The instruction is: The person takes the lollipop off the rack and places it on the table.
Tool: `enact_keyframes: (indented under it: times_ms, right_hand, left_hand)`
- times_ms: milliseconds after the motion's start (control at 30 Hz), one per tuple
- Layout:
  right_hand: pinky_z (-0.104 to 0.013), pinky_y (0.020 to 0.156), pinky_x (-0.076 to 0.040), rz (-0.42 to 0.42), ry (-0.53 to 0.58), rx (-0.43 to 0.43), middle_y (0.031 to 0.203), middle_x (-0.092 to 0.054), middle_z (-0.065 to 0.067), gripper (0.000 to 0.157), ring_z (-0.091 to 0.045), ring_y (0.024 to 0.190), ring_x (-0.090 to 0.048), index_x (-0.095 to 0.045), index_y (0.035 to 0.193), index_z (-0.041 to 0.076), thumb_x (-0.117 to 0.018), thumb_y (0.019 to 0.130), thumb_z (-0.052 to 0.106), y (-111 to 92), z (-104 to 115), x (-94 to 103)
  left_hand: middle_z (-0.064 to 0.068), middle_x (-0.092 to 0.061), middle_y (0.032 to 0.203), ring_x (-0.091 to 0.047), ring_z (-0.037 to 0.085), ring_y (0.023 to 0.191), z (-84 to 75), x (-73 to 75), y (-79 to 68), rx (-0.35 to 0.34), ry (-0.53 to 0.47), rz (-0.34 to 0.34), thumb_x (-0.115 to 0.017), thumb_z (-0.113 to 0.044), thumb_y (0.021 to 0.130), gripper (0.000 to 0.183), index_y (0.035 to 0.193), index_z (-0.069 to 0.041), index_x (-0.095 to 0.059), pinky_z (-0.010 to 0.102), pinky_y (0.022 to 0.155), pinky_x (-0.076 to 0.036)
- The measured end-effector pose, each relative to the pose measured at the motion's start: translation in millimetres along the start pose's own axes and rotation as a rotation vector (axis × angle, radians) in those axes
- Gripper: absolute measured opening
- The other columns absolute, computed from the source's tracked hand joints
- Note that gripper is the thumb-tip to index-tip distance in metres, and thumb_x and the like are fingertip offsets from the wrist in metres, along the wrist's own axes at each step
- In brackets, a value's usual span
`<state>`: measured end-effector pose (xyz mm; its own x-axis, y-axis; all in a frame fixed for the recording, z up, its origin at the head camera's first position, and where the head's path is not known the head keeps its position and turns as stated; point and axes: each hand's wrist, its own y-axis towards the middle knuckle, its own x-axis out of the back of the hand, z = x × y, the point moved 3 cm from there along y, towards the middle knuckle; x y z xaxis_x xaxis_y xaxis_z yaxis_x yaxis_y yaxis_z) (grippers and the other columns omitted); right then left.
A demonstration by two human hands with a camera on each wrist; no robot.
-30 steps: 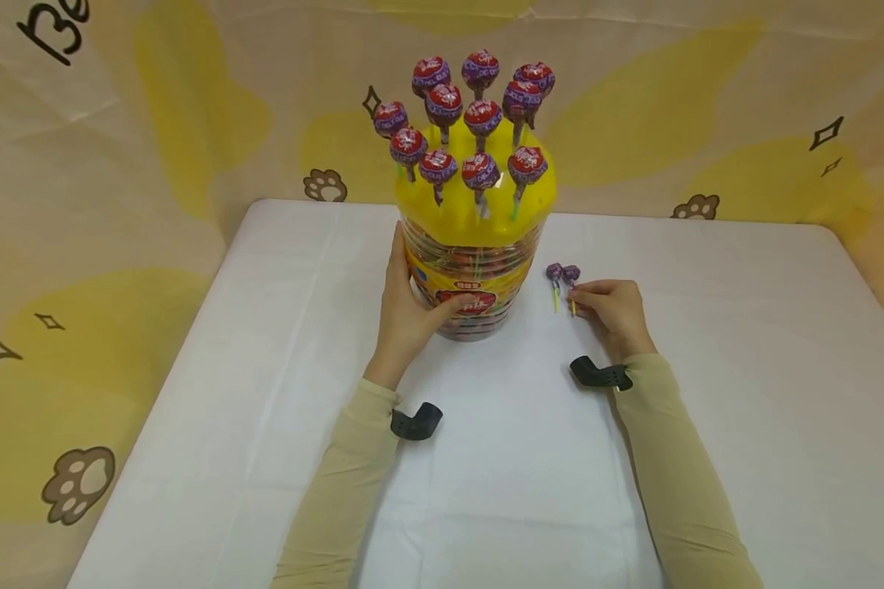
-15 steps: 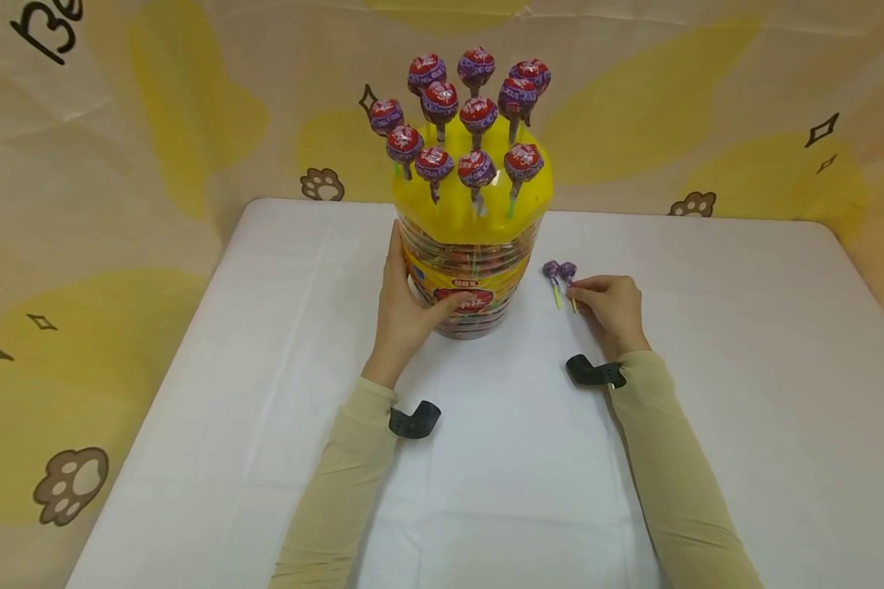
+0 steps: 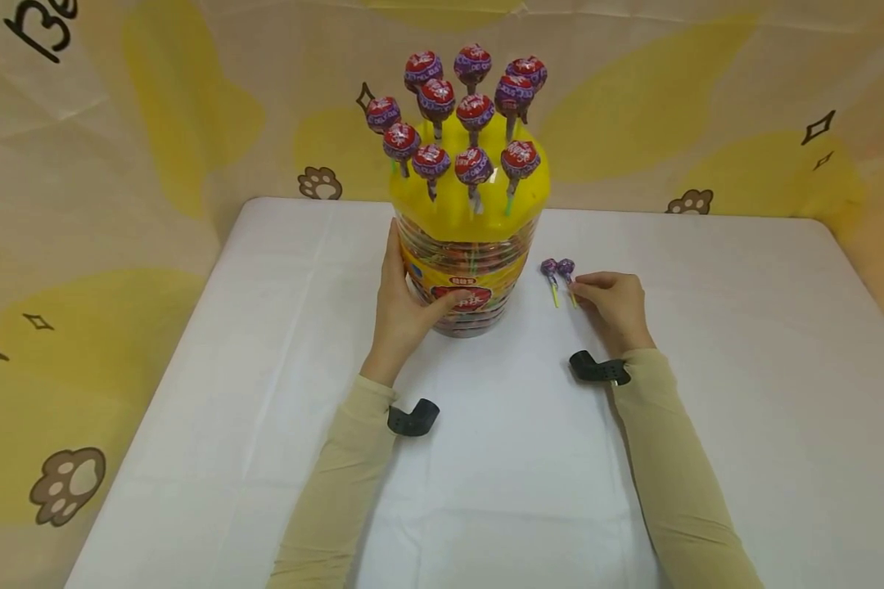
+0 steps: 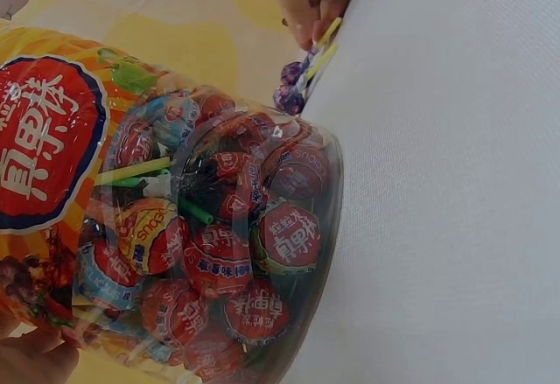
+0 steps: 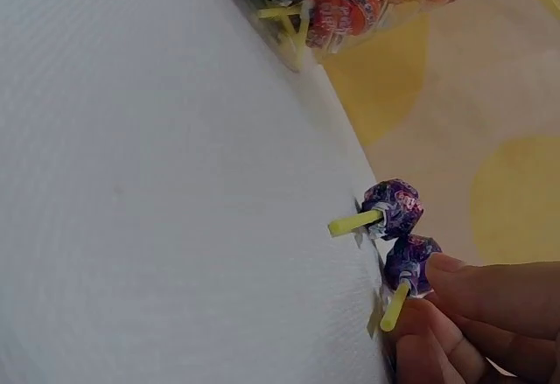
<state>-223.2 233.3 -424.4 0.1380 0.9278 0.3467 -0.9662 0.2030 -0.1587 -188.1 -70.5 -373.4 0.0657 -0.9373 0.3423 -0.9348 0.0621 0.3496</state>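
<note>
A large clear jar (image 3: pixel 464 254) with a yellow lid stands upright toward the back, filled with wrapped lollipops. Several red and purple lollipops (image 3: pixel 474 166) stick up out of the lid. My left hand (image 3: pixel 405 311) grips the jar's left side, thumb across the label and fingertips hidden behind. Two purple lollipops with yellow sticks lie side by side to the right of the jar. My right hand (image 3: pixel 615 304) pinches the right lollipop (image 5: pixel 409 266) near where candy and stick meet. The left lollipop (image 5: pixel 392 209) lies close beside it, untouched by the fingers.
Everything rests on a white-covered table (image 3: pixel 501 474). Behind it hangs a cream and yellow backdrop (image 3: pixel 633 98) with paw prints. A black wrist camera (image 3: pixel 412 418) sits on the left wrist and another camera (image 3: pixel 599 368) on the right.
The whole head view has shifted slightly. My right fingers stay at the right lollipop, and the two lollipops' sticks have tilted a little. The left hand keeps its hold on the jar.
</note>
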Motion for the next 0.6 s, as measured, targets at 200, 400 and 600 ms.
enact_keyframes:
  times_ms: [200, 400, 600]
  right_hand:
    - [-0.012, 0.068, -0.052, 0.035, 0.051, 0.027, 0.083, -0.068, 0.008, 0.038, 0.0, 0.07, -0.062, -0.062, 0.115, -0.011, -0.071, 0.085, 0.011, -4.9, 5.5, 3.7]
    - [-0.018, 0.075, -0.054, 0.131, 0.38, 0.053, 0.089, -0.07, -0.001, 0.036, -0.009, 0.08, -0.065, -0.061, 0.114, -0.013, -0.07, 0.084, 0.003, -11.4, 18.1, 2.6]
    - [-0.025, 0.085, -0.053, 0.231, 0.637, 0.064, 0.099, -0.07, -0.008, 0.017, -0.019, 0.095, -0.066, -0.072, 0.101, 0.002, -0.064, 0.087, -0.003, -20.4, 41.1, -0.2]
  left_hand:
    - [0.006, -0.014, 0.156, -0.022, 0.019, 0.14, 0.0, 0.1, 0.2, 0.007, 0.0, 0.001, -0.078, -0.026, 0.079, 0.108, 0.153, -0.016, 0.001, 0.038, 0.114, -0.023]
    - [0.006, -0.014, 0.156, -0.022, 0.02, 0.14, 0.2, 0.1, 0.3, 0.018, 0.004, -0.001, -0.078, -0.024, 0.078, 0.109, 0.153, -0.017, 0.001, 0.039, 0.114, -0.023]
    - [0.007, -0.016, 0.155, -0.022, 0.019, 0.14, -0.6, 0.0, 0.8, 0.0, 0.011, -0.005, -0.079, -0.024, 0.078, 0.109, 0.152, -0.015, 0.0, 0.037, 0.114, -0.023]
